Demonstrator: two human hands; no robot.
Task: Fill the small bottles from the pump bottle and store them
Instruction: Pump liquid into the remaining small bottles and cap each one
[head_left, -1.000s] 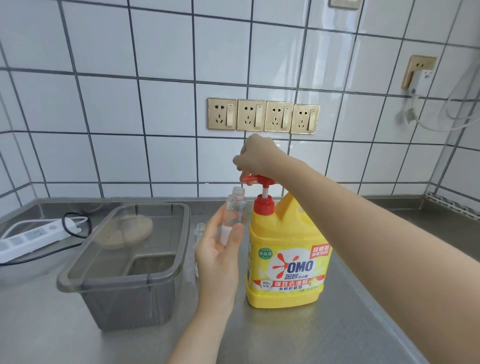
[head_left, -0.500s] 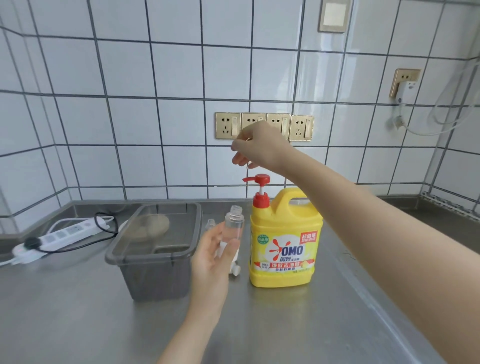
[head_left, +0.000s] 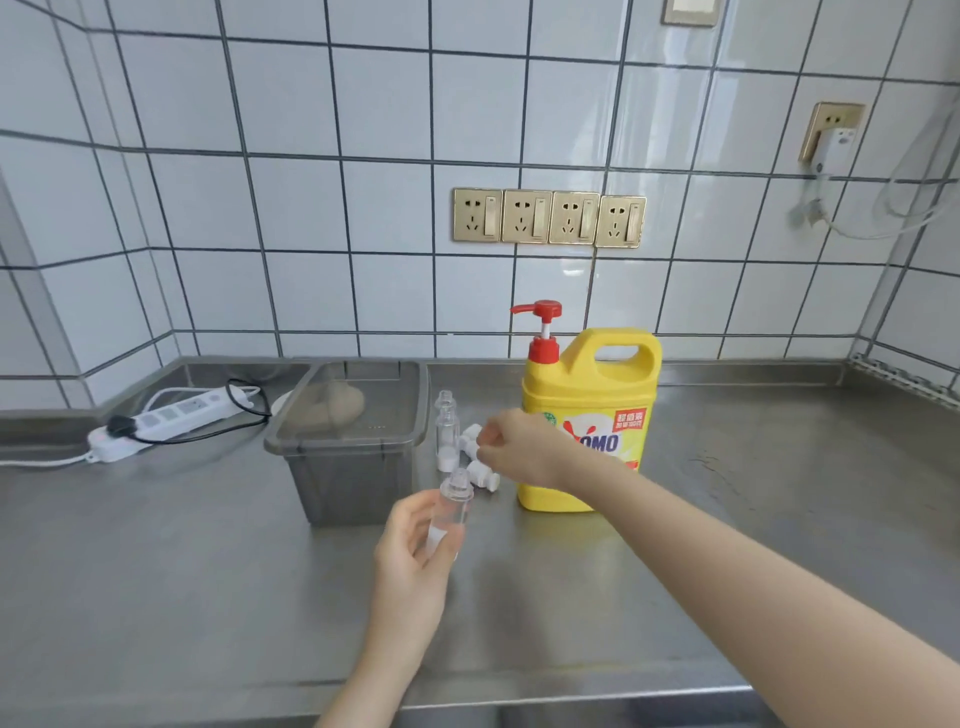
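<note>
The left hand (head_left: 415, 551) holds a small clear bottle (head_left: 451, 512) upright in its curled grip, above the steel surface (head_left: 208, 571). The right hand (head_left: 519, 447), fingers bent together, reaches over white caps (head_left: 480, 475) beside the yellow pump bottle (head_left: 587, 395); whether it pinches one I cannot tell. Another small bottle (head_left: 447, 431) stands near the grey box (head_left: 353, 467).

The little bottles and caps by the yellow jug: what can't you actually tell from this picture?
- Head view: whether the small bottle in the left hand holds any liquid; clear plastic, slightly blurred.
- Whether the right hand pinches one of the white caps; its fingers cover them.
- The lump inside the grey box; the smoky lid hides it.
- The small print on the pump bottle; too small, partly behind the arm.
</note>
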